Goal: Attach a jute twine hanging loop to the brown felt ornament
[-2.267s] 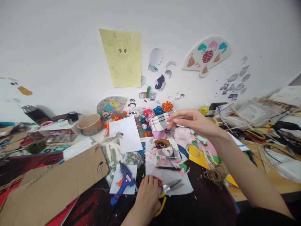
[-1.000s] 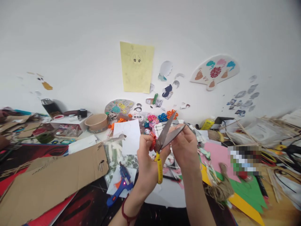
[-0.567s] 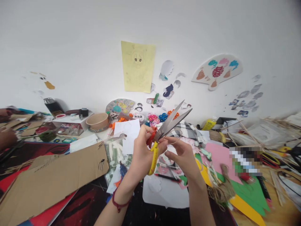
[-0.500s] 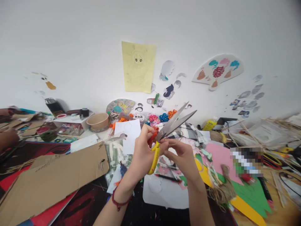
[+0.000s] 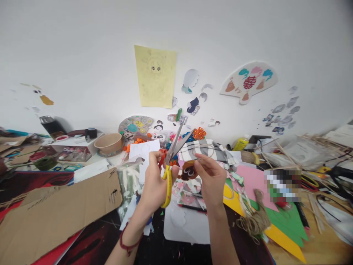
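My left hand [image 5: 154, 186] grips scissors with one yellow and one red handle [image 5: 167, 189]. Their blades stand partly apart and point up and to the right. In the fingertips of my right hand [image 5: 213, 180] is a small brown cutout with big cartoon eyes [image 5: 188, 171], held just right of the scissors without touching the blades. A thin cord [image 5: 205, 146] loops above the right fingers; whether it joins the cutout I cannot tell. Below the hands lie a clear packet with pink pieces [image 5: 190, 200] and white paper [image 5: 184, 228].
Corrugated cardboard [image 5: 63, 206] covers the left side. A tan bowl [image 5: 108, 143] stands at the back by the wall. Right of my hands are a twine bundle [image 5: 255, 219], pink paper [image 5: 255, 180] and green paper [image 5: 289, 222]. Checked cloth [image 5: 209, 147] lies behind the hands.
My hands have moved apart, the scissors shifting left and tilting more upright. The brown cutout now shows in my right fingers. The view has turned slightly right.
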`<state>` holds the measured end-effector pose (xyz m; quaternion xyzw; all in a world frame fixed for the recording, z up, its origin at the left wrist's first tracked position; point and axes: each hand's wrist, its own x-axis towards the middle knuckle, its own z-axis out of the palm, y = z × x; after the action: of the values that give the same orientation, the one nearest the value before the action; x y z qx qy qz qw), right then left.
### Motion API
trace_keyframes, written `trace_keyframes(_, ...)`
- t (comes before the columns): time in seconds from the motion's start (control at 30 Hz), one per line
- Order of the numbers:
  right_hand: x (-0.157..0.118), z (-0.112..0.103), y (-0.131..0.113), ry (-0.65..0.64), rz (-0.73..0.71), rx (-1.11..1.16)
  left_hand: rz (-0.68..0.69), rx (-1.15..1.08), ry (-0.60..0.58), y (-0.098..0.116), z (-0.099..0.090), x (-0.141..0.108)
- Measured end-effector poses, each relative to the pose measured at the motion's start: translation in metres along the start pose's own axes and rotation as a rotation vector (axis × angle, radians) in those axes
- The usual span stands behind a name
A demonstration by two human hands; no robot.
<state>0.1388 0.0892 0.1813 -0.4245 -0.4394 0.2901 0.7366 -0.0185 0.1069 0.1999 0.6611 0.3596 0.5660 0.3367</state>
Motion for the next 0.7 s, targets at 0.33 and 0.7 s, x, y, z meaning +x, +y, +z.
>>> trace_keyframes(0.33, -0.003, 0.012, 0.009, -0.053, 0.084, 0.100, -0.062, -0.135, 0.011, -0.001, 0.011, 0.001)
trace_keyframes(0.7, 0.015, -0.007, 0.004, -0.274, 0.193, 0.075, 0.081, 0.068, 0.024, 0.001, 0.006, -0.002)
